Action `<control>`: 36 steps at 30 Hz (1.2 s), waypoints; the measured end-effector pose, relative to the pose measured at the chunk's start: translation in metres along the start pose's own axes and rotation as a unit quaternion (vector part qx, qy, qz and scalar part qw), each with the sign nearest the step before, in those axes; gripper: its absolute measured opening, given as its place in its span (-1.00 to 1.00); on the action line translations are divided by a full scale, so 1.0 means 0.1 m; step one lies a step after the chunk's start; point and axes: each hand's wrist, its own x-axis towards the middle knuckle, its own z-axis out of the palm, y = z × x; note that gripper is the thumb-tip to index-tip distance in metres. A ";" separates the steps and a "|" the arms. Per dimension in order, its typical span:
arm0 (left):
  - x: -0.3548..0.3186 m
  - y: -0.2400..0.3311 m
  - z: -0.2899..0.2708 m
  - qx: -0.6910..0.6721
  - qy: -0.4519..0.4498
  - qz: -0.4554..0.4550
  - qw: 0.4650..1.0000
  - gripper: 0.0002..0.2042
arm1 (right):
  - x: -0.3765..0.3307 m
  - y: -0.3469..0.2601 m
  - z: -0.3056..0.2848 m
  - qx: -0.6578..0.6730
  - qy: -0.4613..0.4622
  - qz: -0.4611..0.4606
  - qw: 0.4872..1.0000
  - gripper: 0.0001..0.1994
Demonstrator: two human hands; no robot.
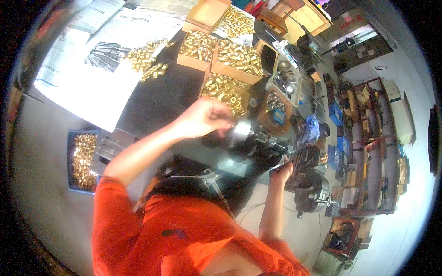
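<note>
My left hand (209, 118) reaches across to the round metal chuck (241, 130) of a small bench lathe (269, 143). Its fingers are curled together beside the chuck face, and whatever they pinch is too blurred to make out. Lower right, my right hand (282, 174) is closed at the machine's near right end; the part it grips is hidden. Just beyond my left hand, an open carton (225, 87) holds many brass fittings. Two more cartons, a left one (198, 45) and a right one (239, 57), sit behind it, filled with similar brass pieces.
Newspaper sheets (108, 60) cover the bench's left part, with loose brass fittings (146, 60) on their edge. A blue crate (84, 161) of brass parts stands lower left. A tray of metal pieces (276, 108) lies beyond the lathe. Shelving (377, 147) lines the right side.
</note>
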 end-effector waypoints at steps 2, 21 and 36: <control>-0.03 0.02 0.04 -0.026 0.020 -0.036 0.999 -0.94 | -0.08 -0.05 0.04 -0.024 0.033 -0.001 0.999 -0.77; -0.04 0.00 0.13 -0.038 0.058 -0.060 0.996 -0.94 | 0.05 0.06 0.08 -0.002 0.009 -0.039 0.999 -0.85; -0.06 0.05 0.05 -0.017 0.041 -0.020 0.999 -0.89 | 0.21 -0.77 0.76 -0.021 -0.112 -0.143 0.983 -0.85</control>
